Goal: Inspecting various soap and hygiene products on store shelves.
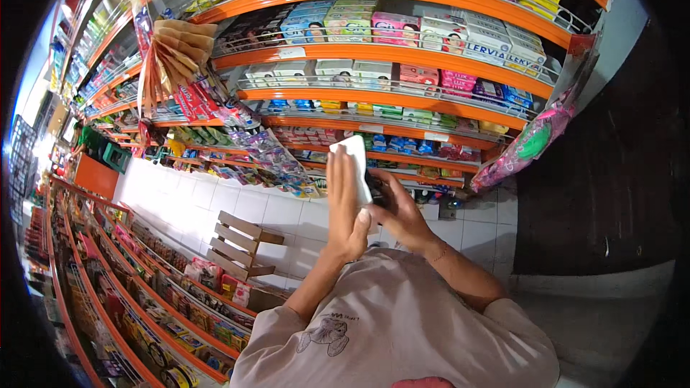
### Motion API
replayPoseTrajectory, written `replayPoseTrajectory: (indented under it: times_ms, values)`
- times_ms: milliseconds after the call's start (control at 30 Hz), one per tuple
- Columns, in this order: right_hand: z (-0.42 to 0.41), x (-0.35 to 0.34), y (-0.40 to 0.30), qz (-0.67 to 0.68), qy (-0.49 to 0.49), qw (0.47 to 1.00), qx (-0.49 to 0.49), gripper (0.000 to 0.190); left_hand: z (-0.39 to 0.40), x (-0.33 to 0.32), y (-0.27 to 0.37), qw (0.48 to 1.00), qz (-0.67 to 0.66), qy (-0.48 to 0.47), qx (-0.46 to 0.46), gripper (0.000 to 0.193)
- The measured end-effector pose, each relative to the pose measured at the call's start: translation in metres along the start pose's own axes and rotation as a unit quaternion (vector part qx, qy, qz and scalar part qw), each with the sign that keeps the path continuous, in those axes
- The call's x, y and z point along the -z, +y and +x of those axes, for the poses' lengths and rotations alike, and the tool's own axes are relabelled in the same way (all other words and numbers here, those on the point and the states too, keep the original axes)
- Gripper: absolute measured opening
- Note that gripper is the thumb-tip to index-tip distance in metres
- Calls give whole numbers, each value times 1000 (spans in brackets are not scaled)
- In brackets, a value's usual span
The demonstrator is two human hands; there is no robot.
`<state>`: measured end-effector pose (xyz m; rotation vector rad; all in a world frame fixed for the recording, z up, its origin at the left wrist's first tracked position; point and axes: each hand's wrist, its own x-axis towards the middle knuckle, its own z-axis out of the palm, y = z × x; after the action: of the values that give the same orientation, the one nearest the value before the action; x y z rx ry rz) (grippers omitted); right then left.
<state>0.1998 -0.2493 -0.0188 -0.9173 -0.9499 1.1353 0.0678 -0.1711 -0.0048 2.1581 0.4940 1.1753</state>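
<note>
Both of my hands are raised in front of my chest, before the shop shelves. My left hand (344, 205) lies with straight fingers along a thin white item (354, 164), perhaps paper or a cloth, with its palm turned towards my right hand. Curled around a dark object (377, 191) behind the white item is my right hand (401, 210); what the dark object is, I cannot tell. Beyond them, boxed bar soaps (396, 29) stand in rows on orange-edged shelves (399, 55).
Strips of hanging sachets (259, 140) and a brown paper fan-like bundle (180, 56) hang at the left. A wooden slatted stand (237, 240) is on the tiled floor. Low shelves (135, 302) run along the lower left; a dark door (598, 172) is at the right. A person in green (86, 139) is far left.
</note>
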Motion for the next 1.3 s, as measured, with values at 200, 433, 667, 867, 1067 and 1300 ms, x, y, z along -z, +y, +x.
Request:
replayPoseTrajectory:
  times_ms: [200,433,667,867,1067,1300]
  values:
    - [0,6,11,260,58,960,-88,51,-3,-11,10,910,-352,198,95,95]
    - [-5,4,31,303,123,930,-166,47,-25,-13,-29,639,-651,244,330,78]
    - [-13,10,56,405,132,888,-173,53,-37,-29,-45,601,-614,335,387,78]
    - [-14,-12,40,130,129,981,-63,51,-64,-27,-68,473,-812,150,306,79]
    - [-8,-10,28,166,132,973,-86,59,-42,-21,-74,545,-744,176,343,76]
    - [-6,-2,1,-52,217,959,177,67,-30,-6,-66,441,-849,115,269,81]
